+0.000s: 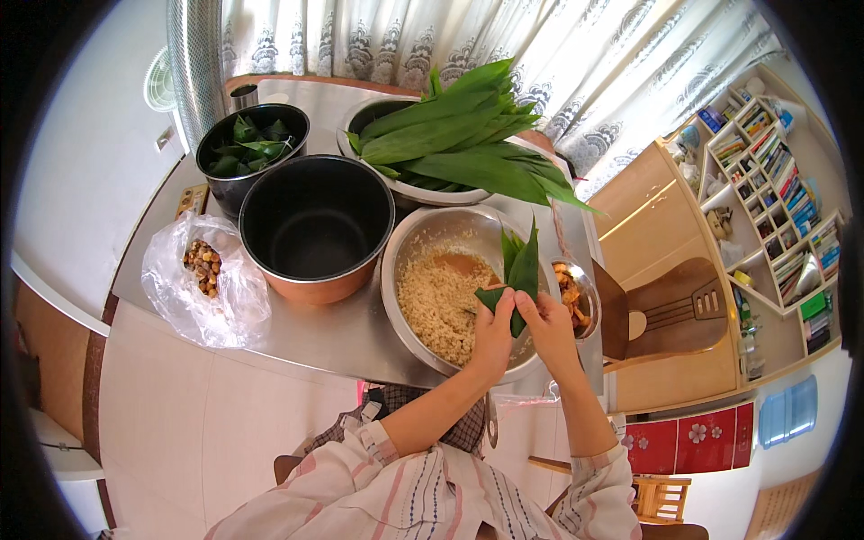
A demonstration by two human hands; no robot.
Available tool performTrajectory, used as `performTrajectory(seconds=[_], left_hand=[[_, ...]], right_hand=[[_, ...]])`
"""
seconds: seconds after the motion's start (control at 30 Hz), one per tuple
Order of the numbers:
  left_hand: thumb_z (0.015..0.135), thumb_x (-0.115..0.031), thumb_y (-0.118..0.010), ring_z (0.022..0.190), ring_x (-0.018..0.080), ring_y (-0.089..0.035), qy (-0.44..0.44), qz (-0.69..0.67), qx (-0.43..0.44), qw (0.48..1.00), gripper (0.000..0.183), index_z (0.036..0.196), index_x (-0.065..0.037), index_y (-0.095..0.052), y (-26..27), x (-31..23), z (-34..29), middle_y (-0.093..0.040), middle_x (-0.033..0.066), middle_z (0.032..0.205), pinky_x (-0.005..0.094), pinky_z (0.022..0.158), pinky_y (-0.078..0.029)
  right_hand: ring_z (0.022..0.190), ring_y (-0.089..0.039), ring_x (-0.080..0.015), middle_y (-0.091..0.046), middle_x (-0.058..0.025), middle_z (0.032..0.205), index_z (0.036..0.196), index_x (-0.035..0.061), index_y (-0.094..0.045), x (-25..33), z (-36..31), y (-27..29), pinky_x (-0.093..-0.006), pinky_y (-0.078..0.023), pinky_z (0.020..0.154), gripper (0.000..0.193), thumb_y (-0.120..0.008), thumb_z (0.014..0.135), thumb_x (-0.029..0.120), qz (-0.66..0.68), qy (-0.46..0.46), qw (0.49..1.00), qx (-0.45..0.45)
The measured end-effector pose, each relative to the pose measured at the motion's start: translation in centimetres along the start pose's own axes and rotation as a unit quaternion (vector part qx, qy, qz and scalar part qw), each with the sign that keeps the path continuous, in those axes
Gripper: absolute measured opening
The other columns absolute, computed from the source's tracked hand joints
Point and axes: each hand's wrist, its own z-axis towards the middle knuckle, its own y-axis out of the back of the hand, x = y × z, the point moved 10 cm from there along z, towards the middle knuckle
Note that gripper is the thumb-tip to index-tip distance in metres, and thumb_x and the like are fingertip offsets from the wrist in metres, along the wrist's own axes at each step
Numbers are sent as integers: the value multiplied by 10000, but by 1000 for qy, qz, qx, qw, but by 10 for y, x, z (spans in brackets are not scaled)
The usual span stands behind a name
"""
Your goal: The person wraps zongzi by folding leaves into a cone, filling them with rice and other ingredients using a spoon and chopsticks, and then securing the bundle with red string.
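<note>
1 L hand [492, 342] & R hand [548, 329] pinch smooth folded leaf [522, 268] over 1 round metal bowl [446, 227] w/ grainy rice [438, 315].

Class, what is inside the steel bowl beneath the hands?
Pale grains lie inside the steel bowl. The left hand, right hand and green leaves cover part of its right side; what's beneath is hidden.

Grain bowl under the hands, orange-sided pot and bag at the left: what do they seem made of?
Grain bowl: likely stainless steel, given its silvery, softly reflective wall.
Orange-sided pot: probably coated metal; the smooth dark inside suggests non-stick, but I can't be sure.
Bag: thin clear plastic, by its crinkled, see-through film.
</note>
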Motion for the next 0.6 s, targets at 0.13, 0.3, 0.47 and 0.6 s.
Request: performTrajectory(seconds=[0.13,0.3,0.47,0.6], left_hand=[[949,-262,-473,932,94,-475,-20,13,-4,1000,313,1162,-37,-428,-1,-7,-2,-495,28,1044,250,804,-415],[961,-288,-445,924,86,-451,1,29,18,999,333,1188,-46,-420,-3,-1,-3,-478,28,1061,237,790,-401],[972,-317,-418,919,84,-439,37,77,-9,996,339,1192,-60,-420,7,12,-4,-472,22,1058,228,793,-389],[975,-332,-410,893,71,-436,0,73,-7,997,355,1207,-64,-416,4,8,-4,-479,13,1039,217,763,-390]], right_hand=[[697,-474,-45,-575,9,753,923,-40,-603,-1,11,-6,-205,-393,606,342,-542,920,297,-31,-11,998,59],[633,-497,-95,-570,-39,690,883,-43,-604,10,18,-9,-253,-410,578,366,-541,906,317,5,30,996,79],[574,-568,-257,-591,-152,641,841,-22,-620,22,22,-11,-348,-427,564,379,-548,870,348,-100,52,992,57],[605,-582,-315,-601,-167,661,854,7,-640,27,21,-6,-372,-432,568,343,-548,864,338,-166,46,985,27]])
